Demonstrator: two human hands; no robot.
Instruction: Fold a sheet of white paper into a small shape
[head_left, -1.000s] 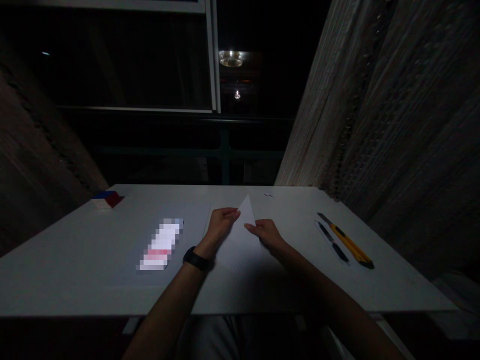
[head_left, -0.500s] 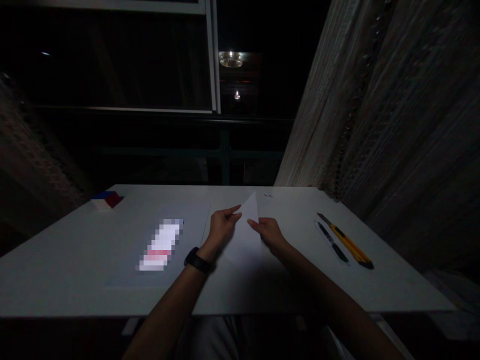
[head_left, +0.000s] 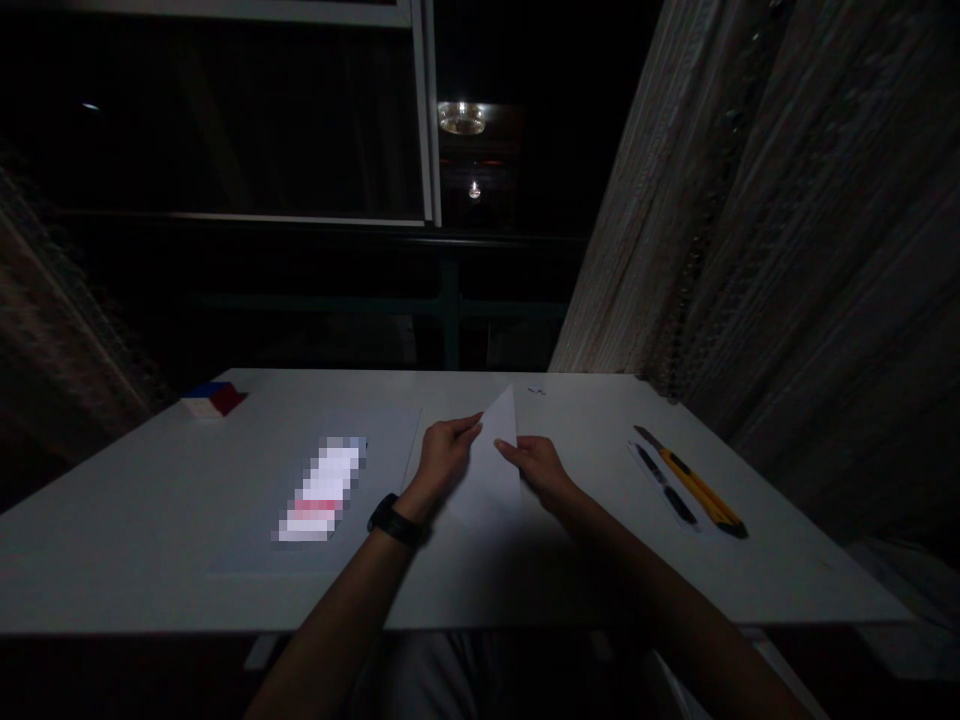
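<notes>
A pale curtain (head_left: 810, 200) hangs in the dark beyond the right hand, and a dark window (head_left: 225, 120) lies far ahead of both hands. Below them is a white bench (head_left: 135, 530). A flat sheet (head_left: 382, 450) lies left of the left hand; the left forearm crosses its near corner. Folded white paper (head_left: 491, 480) is between the two hands, above the bench, its long axis running away from the body, its sharp tip pointing forward and slightly right, past the fingers. The left hand (head_left: 445, 455) pinches its left edge; the right hand (head_left: 541, 465) pinches the right edge, thumb on top, other fingers partly hidden. On the flat sheet, left of the left hand, glows a phone (head_left: 322, 490), its screen blurred out. Well right of the right hand lies a yellow cutter (head_left: 694, 480), blade end pointing forward-left. A blue, red and white block (head_left: 212, 400) sits far left of the left hand. A dark pen (head_left: 666, 487) lies between right hand and cutter. Small scraps (head_left: 536, 391) lie ahead of the right hand.
</notes>
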